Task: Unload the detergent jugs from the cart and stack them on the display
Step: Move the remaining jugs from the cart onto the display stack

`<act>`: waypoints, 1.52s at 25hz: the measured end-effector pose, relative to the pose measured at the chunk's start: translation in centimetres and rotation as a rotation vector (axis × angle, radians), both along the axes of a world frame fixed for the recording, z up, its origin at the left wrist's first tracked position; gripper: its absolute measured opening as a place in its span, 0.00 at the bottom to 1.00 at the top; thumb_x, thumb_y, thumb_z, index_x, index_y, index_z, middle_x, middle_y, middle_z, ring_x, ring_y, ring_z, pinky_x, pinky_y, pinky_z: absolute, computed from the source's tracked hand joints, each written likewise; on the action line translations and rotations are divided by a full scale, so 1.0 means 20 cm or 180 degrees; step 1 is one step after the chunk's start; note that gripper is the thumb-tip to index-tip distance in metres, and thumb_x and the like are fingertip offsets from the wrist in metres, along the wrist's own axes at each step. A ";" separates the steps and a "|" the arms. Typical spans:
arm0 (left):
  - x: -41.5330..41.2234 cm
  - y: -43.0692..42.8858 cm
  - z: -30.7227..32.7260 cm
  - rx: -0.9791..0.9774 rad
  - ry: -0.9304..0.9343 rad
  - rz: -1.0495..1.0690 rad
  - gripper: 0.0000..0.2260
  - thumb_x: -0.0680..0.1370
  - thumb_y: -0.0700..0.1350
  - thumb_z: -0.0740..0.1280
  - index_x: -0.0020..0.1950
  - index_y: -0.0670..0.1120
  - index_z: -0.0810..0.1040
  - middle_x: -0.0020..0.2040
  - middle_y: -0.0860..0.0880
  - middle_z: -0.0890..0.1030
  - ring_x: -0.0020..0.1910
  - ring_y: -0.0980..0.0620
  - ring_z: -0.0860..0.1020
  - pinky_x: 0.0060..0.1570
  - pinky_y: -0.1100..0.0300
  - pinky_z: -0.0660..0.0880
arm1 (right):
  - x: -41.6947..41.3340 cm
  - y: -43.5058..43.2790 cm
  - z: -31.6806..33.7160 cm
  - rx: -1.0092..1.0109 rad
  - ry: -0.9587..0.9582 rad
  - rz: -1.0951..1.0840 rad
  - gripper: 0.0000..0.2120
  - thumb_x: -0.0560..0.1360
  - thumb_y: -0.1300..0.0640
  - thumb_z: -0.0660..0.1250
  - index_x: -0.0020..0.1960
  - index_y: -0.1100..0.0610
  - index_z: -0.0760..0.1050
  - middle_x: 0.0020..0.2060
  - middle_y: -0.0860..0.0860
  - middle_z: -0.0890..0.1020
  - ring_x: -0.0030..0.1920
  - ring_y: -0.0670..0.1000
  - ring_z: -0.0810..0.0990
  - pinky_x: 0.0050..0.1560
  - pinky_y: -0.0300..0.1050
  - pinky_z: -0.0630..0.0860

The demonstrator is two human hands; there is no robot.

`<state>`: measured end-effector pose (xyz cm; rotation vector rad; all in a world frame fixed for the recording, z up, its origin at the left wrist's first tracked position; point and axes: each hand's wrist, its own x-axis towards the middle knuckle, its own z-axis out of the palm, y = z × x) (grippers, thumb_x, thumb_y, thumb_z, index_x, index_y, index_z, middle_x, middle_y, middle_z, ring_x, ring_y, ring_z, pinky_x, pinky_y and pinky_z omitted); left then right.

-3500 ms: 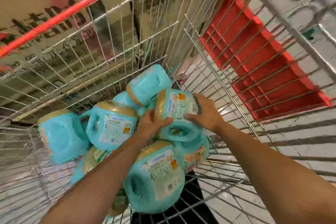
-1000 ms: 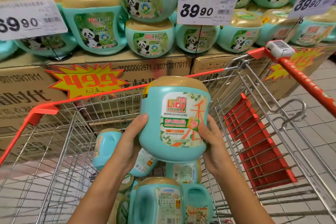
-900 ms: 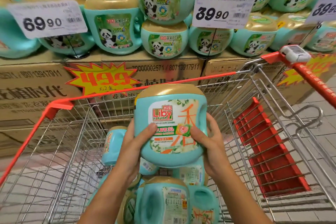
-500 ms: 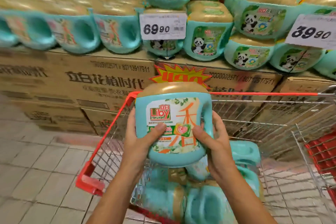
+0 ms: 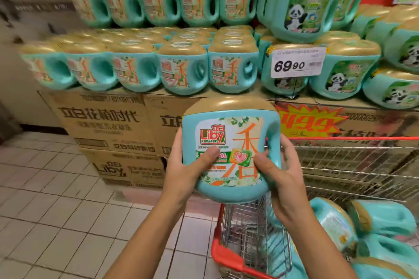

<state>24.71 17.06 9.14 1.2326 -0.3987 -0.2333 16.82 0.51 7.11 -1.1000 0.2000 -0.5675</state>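
Note:
I hold one teal detergent jug (image 5: pixel 231 140) with a gold cap upright in front of me, label facing me. My left hand (image 5: pixel 183 170) grips its left side, thumb across the label. My right hand (image 5: pixel 283 174) grips its right side by the handle. The jug hangs above the cart's front left corner, below the display's front edge. The display (image 5: pixel 181 68) holds rows of matching jugs on cardboard cases, two tiers high. Several more jugs (image 5: pixel 383 217) lie on their sides in the wire cart (image 5: pixel 244 233) at lower right.
Panda-label jugs (image 5: pixel 303 7) fill the display's right part, with a 69.90 price tag (image 5: pixel 297 62) in front. Stacked cardboard cases (image 5: pixel 102 124) form the base. White tiled floor (image 5: pixel 56 210) spreads to the left. The cart's red rim (image 5: pixel 340 138) runs along the display.
I lifted the jug out of the cart with both hands. My view has swung left along the display, so the cart now sits at the right and the matching jugs face me.

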 end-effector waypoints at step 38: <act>2.70 -0.92 0.96 0.1107 -0.1631 -0.0813 0.48 0.56 0.63 0.77 0.71 0.53 0.62 0.62 0.56 0.74 0.62 0.54 0.72 0.62 0.52 0.71 | 2.31 -0.92 1.04 -0.2057 0.0531 -0.0733 0.39 0.63 0.57 0.77 0.71 0.50 0.66 0.60 0.47 0.80 0.58 0.49 0.81 0.62 0.52 0.76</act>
